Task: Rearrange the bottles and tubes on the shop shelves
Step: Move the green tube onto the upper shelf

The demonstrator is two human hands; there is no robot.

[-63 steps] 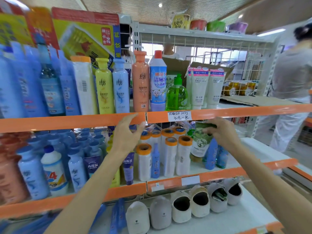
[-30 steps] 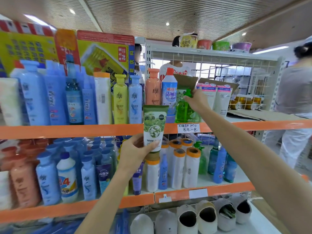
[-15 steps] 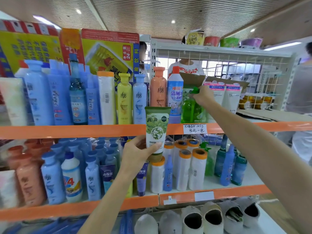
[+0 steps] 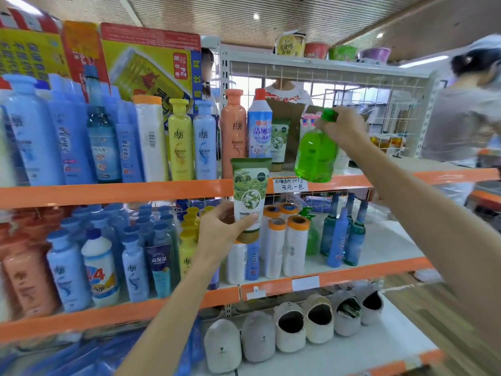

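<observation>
My left hand [image 4: 221,230] grips a green and white tube [image 4: 250,194], held upright in front of the orange edge of the upper shelf [image 4: 113,192]. My right hand [image 4: 343,128] holds a clear green pump bottle [image 4: 315,154] by its neck, lifted off the upper shelf and hanging in front of its edge. Where the bottle stood, a second green tube [image 4: 279,143] shows next to a blue and white bottle [image 4: 259,126] and an orange bottle [image 4: 233,131].
Yellow, pale blue and white bottles fill the upper shelf's left half. The middle shelf [image 4: 352,275] carries several orange-capped white rolls [image 4: 295,245] and blue bottles. Slippers [image 4: 290,329] line the bottom shelf. A person [image 4: 466,115] stands at the right, beyond the wire rack [image 4: 325,80].
My right hand has lifted the green pump bottle off the upper shelf and pulled it forward, uncovering a tube behind it. My left hand still holds its tube in much the same place.
</observation>
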